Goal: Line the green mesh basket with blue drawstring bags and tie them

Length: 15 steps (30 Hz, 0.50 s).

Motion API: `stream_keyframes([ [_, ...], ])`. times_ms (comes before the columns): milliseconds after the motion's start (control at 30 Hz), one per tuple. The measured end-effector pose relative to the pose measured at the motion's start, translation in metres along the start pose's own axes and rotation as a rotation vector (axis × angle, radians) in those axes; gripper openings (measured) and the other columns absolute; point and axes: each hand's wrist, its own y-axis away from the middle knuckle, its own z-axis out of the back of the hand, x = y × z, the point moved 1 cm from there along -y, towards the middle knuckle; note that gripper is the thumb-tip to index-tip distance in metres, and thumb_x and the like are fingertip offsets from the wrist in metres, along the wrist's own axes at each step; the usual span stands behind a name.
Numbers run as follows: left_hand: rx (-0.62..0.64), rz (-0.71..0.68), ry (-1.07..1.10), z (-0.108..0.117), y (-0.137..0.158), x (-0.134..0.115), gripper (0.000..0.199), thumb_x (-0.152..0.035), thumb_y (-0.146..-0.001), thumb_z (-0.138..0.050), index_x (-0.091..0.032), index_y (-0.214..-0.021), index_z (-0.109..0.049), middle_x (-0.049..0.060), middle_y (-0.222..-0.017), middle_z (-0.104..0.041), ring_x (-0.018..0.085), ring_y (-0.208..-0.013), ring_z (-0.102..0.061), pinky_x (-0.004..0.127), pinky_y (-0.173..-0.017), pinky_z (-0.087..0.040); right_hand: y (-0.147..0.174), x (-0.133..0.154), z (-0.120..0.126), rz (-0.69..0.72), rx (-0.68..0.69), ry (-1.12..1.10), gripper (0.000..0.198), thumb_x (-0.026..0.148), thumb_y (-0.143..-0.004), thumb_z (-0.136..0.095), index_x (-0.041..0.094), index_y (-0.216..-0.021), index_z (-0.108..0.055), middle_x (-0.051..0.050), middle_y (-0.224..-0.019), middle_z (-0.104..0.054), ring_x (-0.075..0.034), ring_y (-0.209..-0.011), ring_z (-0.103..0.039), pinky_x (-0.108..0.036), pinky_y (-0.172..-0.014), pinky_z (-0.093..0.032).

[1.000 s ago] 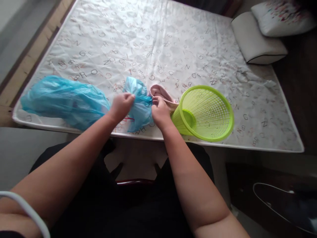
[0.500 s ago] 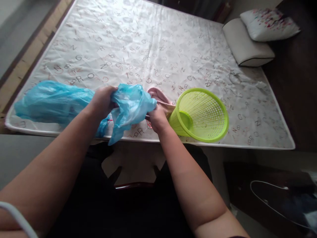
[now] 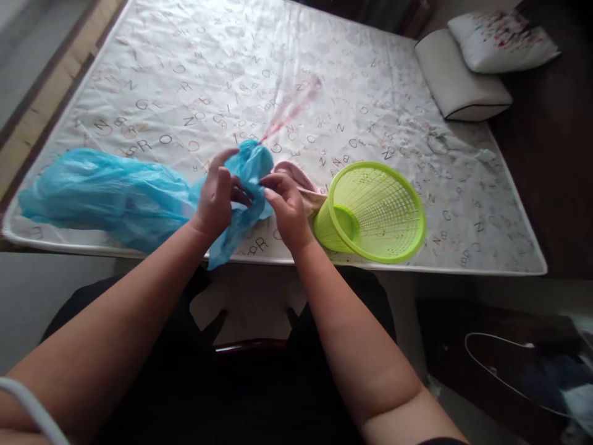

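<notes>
A blue plastic bag, bulky at its left end, lies along the front edge of the mattress. Its gathered neck rises between my two hands. My left hand grips the bunched plastic from the left, index finger raised and the others curled in. From the right, my right hand pinches the same plastic between thumb and fingers. A thin red string, smeared by motion, sticks up and away from the top of the bunch. Behind my right hand, a pink cloth item rests partly hidden against a lime-green plastic basket.
The basket lies tilted on its side, its mouth facing me and to the right. A white mattress printed with letters spreads beneath everything. At the far right are a cream cushion and a white patterned pillow. A white cable hangs lower right.
The loose bag top has been bunched into a narrow neck. My left hand has moved right, closer to my right hand. The red string has swung up and outward over the mattress.
</notes>
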Motion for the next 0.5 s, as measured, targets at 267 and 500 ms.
stream_keyframes([
  [267,0.23,0.388,0.061,-0.002,-0.017,0.021,0.049,-0.06,-0.079,-0.088,-0.02,-0.106,-0.08,0.008,-0.094,-0.08,0.022,-0.08,-0.075,0.029,-0.069,-0.061,0.009,0.007,0.01,0.123,0.285,0.138,0.022,0.03,-0.097,-0.05,0.026,-0.084,-0.067,-0.003,-0.094,-0.075,-0.021,-0.097,-0.07,-0.04,-0.101,-0.058],
  [500,0.22,0.329,0.005,-0.003,-0.015,0.018,0.022,-0.027,-0.073,-0.08,-0.021,-0.095,-0.082,0.005,-0.09,-0.079,0.021,-0.08,-0.073,0.033,-0.079,-0.063,-0.001,-0.009,0.024,0.085,-0.123,0.247,0.02,0.041,-0.103,-0.059,0.027,-0.11,-0.073,-0.008,-0.118,-0.075,-0.025,-0.116,-0.07,-0.043,-0.104,-0.058],
])
